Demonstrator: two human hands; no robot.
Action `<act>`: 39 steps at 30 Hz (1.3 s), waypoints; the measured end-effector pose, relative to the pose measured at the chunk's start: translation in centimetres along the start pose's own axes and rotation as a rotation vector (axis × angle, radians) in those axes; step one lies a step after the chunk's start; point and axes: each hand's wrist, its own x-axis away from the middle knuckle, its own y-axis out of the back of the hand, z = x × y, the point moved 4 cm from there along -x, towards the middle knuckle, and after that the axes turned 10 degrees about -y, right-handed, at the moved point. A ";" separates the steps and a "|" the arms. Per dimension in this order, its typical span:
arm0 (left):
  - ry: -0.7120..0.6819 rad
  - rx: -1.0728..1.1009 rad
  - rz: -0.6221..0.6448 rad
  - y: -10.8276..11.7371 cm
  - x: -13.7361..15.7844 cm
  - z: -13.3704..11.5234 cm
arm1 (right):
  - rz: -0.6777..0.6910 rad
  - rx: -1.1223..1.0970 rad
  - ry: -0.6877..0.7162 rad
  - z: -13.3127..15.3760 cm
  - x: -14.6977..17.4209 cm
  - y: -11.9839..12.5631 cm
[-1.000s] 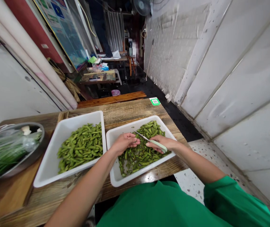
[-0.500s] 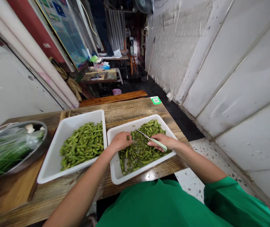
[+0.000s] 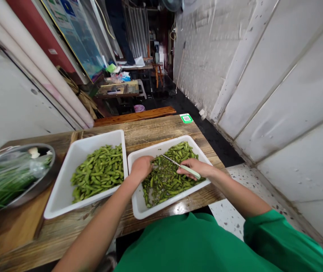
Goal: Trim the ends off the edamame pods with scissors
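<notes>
My right hand (image 3: 193, 168) is closed around the pale green handles of a pair of scissors (image 3: 192, 172), whose blades point up and left over the right white tray (image 3: 138, 214). In that tray lie green edamame pods (image 3: 175, 189), mixed with small trimmed bits and a little water. Over its left side, my left hand (image 3: 142, 167) is closed with the fingertips turned down near the scissor tips; what they pinch is hidden. A second white tray (image 3: 61, 206) on the left holds a heap of edamame pods (image 3: 100, 172).
Both trays stand on a wooden table (image 3: 150, 132). At far left, a metal bowl (image 3: 54, 166) with bagged green stalks (image 3: 11, 177) rests on a wooden board (image 3: 22, 230). A QR code card (image 3: 186, 118) lies at the far corner, with a bench (image 3: 138, 116) beyond.
My left hand has shifted slightly left and up, away from the middle of the right tray. My right hand and the scissors stay almost in place.
</notes>
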 end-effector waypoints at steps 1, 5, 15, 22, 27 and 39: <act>0.003 -0.028 0.030 0.2 0.0 -0.1 | 0.001 0.000 -0.001 -0.1 0.0 0.0; 0.026 -0.172 0.207 0.3 0.3 -0.5 | 0.007 0.010 0.000 -0.2 -0.1 0.0; -0.046 0.440 0.074 0.0 -0.1 -0.3 | 0.029 0.016 0.000 0.3 0.1 -0.3; 0.098 1.357 0.094 -2.4 0.0 -2.0 | 0.088 0.014 -0.012 0.5 0.3 -0.5; 0.136 1.411 0.031 -2.5 0.0 -2.0 | 0.093 -0.007 0.002 0.9 0.5 -0.5; 0.214 1.445 0.028 -2.7 0.1 -1.5 | 0.100 0.012 -0.015 1.0 0.8 -0.8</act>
